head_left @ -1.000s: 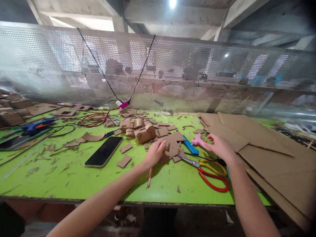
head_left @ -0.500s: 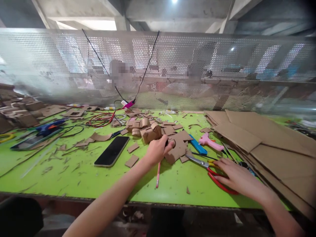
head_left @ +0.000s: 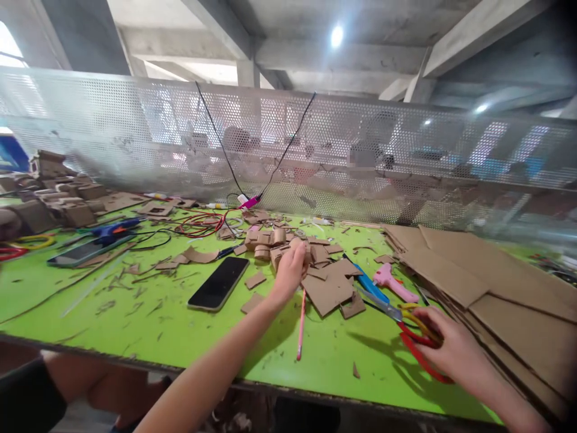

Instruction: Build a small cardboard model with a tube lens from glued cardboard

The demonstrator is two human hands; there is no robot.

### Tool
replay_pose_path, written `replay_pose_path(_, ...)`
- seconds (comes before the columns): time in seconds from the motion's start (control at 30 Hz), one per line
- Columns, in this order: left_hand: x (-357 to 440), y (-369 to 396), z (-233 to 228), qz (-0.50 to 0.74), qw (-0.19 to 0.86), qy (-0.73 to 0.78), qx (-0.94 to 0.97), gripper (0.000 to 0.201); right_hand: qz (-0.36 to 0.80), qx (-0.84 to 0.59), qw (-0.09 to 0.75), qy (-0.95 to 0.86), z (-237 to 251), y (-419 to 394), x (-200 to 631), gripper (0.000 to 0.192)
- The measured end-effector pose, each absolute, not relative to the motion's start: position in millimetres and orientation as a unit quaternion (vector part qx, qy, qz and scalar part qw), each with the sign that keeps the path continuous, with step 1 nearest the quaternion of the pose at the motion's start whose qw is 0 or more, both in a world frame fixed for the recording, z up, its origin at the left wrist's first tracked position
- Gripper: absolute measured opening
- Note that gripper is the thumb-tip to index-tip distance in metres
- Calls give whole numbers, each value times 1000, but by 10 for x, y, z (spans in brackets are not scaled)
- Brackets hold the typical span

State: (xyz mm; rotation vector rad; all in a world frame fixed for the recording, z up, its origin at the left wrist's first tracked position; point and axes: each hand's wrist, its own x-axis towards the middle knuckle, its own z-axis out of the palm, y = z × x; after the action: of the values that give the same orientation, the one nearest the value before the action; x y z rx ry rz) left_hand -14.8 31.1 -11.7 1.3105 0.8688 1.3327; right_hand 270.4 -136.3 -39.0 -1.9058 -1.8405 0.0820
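Note:
My right hand (head_left: 444,340) grips scissors (head_left: 408,331) with red and yellow handles, held just above the green table, their shadow falling below. The blades point left toward a blue utility knife (head_left: 372,282). My left hand (head_left: 291,270) is closed with curled fingers at a small cardboard model (head_left: 270,243) built of blocks and rolls. What those fingers hold is hidden. Flat cardboard pieces (head_left: 329,288) lie to the right of that hand, and a pink pencil (head_left: 301,328) rests beneath it.
A black phone (head_left: 219,284) lies left of my left arm. A pink glue gun (head_left: 393,282) sits beyond the scissors. Stacked cardboard sheets (head_left: 509,313) cover the right side. At the left are a blue glue gun (head_left: 117,230) and piled cardboard models (head_left: 67,198). A perforated screen (head_left: 279,162) stands behind.
My right hand has gone from resting over the scissors to gripping and lifting them. My left hand has moved from a small round piece onto the cardboard model. The camera view has tilted and shifted.

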Motion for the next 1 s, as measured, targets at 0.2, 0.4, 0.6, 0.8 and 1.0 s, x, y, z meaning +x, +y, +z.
replay_pose_path(0.2, -95, 246, -70, 539, 756, 293, 231, 37, -91, -695, 213, -681, -222, -786, 2099, 42)
replay_pose_path(0.4, -70, 264, -161, 592, 698, 333, 226, 39, -203, -677, 112, -698, -145, -347, 1485, 44)
replay_pose_path(0.6, -72, 304, -177, 633, 650, 347, 238, 39, -246, -665, 111, -697, -196, -312, 1428, 50)
replay_pose_path(0.8, -40, 272, -180, 628, 653, 336, 257, 40, -260, -660, 108, -696, -221, -316, 1436, 46)
replay_pose_path(1.0, 13, 246, -227, 619, 656, 331, 277, 42, -246, -660, 110, -702, -213, -336, 1409, 49)
